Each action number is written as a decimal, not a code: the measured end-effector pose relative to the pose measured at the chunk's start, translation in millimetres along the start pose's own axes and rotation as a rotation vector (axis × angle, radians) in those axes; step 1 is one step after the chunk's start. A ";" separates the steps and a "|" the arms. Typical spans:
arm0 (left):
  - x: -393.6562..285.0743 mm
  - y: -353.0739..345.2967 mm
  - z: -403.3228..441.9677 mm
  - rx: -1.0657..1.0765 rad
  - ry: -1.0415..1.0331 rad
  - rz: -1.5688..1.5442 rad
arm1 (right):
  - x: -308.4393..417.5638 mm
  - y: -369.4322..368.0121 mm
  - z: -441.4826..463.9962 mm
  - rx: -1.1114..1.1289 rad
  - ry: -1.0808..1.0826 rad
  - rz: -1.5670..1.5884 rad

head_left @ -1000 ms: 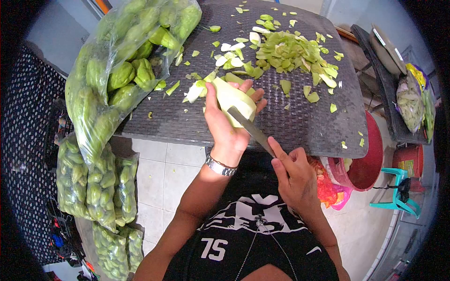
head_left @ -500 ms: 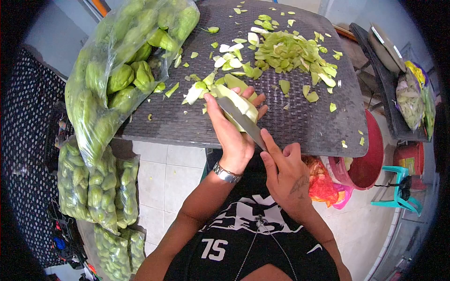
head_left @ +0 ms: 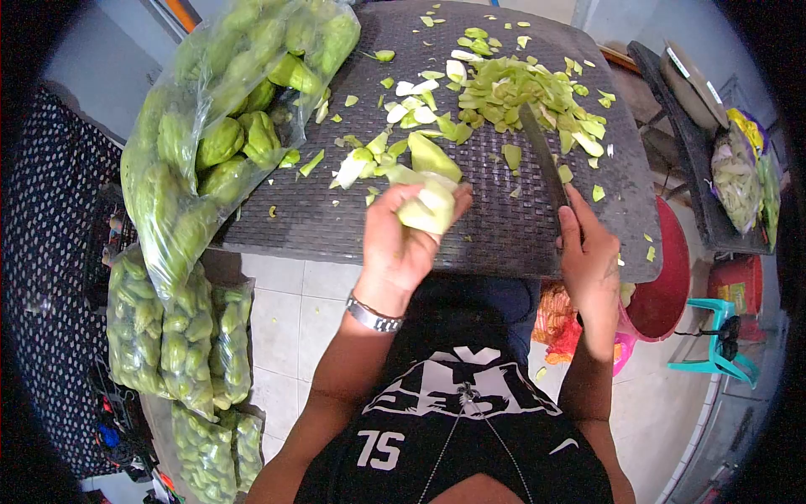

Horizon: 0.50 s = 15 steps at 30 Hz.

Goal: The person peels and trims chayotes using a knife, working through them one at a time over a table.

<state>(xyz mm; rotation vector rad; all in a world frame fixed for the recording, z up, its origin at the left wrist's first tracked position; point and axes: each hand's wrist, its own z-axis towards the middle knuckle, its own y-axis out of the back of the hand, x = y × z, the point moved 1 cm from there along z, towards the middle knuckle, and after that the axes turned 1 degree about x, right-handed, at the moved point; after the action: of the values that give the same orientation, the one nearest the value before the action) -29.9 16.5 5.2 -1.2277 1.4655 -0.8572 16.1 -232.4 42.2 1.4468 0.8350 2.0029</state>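
The left hand (head_left: 396,244) holds a pale, peeled vegetable (head_left: 426,217), its fingers curled around the far side and the piece leaning out over the palm toward the right. Motion blur hides exactly how each fingertip meets it. Held above the near part of the dark woven desk (head_left: 512,235), the vegetable sits between the body and a green slice (head_left: 433,156), which shows just beyond the fingers. Pale scraps (head_left: 411,109) lie scattered farther off.

The right hand (head_left: 589,256) grips a knife (head_left: 547,164) by its near end, well apart from the vegetable and to its right. The blade slants away from the body, its tip overlapping a heap of peelings (head_left: 504,88) in the view; whether they touch, I cannot tell. At the desk's left side, a clear plastic bag (head_left: 172,223) holds whole green vegetables (head_left: 221,143).
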 end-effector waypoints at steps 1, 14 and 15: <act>-7.4 -4.4 -0.6 -0.006 -0.075 0.019 | -3.4 0.7 -0.8 0.042 -0.092 0.077; 5.9 -57.8 80.7 -0.022 -0.580 0.633 | -33.1 -12.9 -15.0 0.261 -0.347 0.433; 1.0 -63.2 74.1 -0.003 -0.556 0.617 | -37.4 -14.1 -14.8 0.258 -0.350 0.447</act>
<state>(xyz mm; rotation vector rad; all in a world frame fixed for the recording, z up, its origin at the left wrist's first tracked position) 58.1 6.5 45.6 -0.8370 1.2615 -0.0804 13.5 -252.6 4.7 2.2174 0.6750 1.8971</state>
